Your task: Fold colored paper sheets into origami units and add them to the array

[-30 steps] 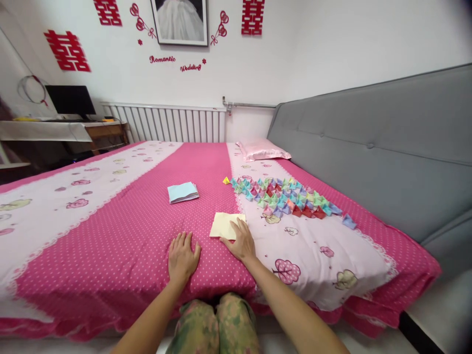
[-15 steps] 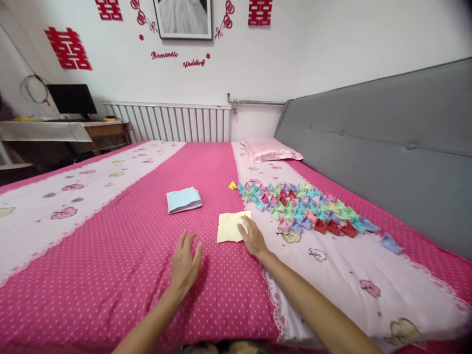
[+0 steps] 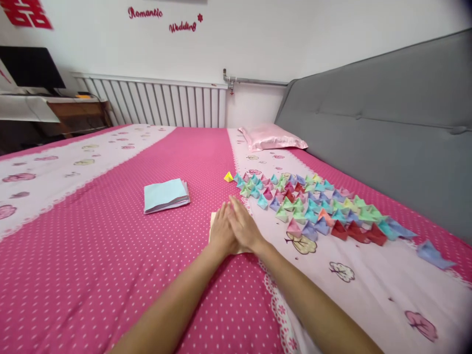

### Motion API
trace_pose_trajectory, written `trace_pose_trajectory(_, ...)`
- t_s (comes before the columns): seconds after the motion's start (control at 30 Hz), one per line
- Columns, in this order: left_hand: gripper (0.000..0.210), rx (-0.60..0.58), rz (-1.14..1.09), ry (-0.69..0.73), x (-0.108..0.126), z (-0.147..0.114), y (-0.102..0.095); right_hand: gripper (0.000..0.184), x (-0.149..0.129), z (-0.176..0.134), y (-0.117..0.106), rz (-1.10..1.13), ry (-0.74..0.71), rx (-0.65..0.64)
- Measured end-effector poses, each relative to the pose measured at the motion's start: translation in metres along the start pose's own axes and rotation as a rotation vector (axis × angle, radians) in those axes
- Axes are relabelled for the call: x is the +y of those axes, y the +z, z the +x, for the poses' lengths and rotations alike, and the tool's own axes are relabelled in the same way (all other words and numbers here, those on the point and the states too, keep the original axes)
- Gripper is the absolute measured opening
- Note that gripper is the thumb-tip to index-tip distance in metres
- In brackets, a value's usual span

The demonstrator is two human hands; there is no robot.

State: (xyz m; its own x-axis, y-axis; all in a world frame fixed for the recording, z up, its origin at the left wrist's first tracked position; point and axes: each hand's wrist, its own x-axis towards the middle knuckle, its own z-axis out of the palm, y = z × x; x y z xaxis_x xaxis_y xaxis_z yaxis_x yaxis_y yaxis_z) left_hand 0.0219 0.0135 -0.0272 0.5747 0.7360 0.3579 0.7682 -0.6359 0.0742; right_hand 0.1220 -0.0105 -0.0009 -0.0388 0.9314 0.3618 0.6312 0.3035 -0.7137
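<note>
A pale yellow sheet of paper (image 3: pixel 213 222) lies on the bed, mostly hidden under my hands; its left edge and a bit of its near edge show. My left hand (image 3: pixel 223 230) rests flat on the sheet with fingers stretched out. Against it, my right hand (image 3: pixel 244 227) lies on its edge, fingers straight and pointing away from me. The two hands touch along their sides. To the left sits a stack of paper sheets (image 3: pixel 165 195), light blue on top. Several small folded paper boats (image 3: pixel 311 209) in many colours stand in rows to the right.
A yellow folded paper piece (image 3: pixel 228 176) stands at the left end of the rows. Farther back are a pink pillow (image 3: pixel 271 137), a grey headboard (image 3: pixel 387 93) and a white radiator (image 3: pixel 155 101). A monitor (image 3: pixel 31 69) stands on a desk at the far left.
My left hand has moved right and forward from above the bedspread onto the yellow sheet, meeting my right hand. The view has tipped down and come closer.
</note>
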Motion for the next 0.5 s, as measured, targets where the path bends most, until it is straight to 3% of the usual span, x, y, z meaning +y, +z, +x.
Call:
trace_pose_trajectory(0.1, 0.063, -0.248, -0.008, 0.047, -0.006, -0.010, 0.017, 0.063, 0.023, -0.007, 0.026, -0.120, 0.037, -0.190)
trace_pose_trajectory(0.2, 0.061, -0.265, 0.007, 0.052, -0.010, -0.013, 0.019, 0.064, 0.035, -0.013, 0.034, -0.199, 0.068, -0.228)
trace_pose_trajectory(0.5, 0.059, -0.263, 0.030, -0.068, -0.018, -0.015, 0.016, 0.072, 0.044, -0.019, 0.023, -0.397, 0.126, -0.158)
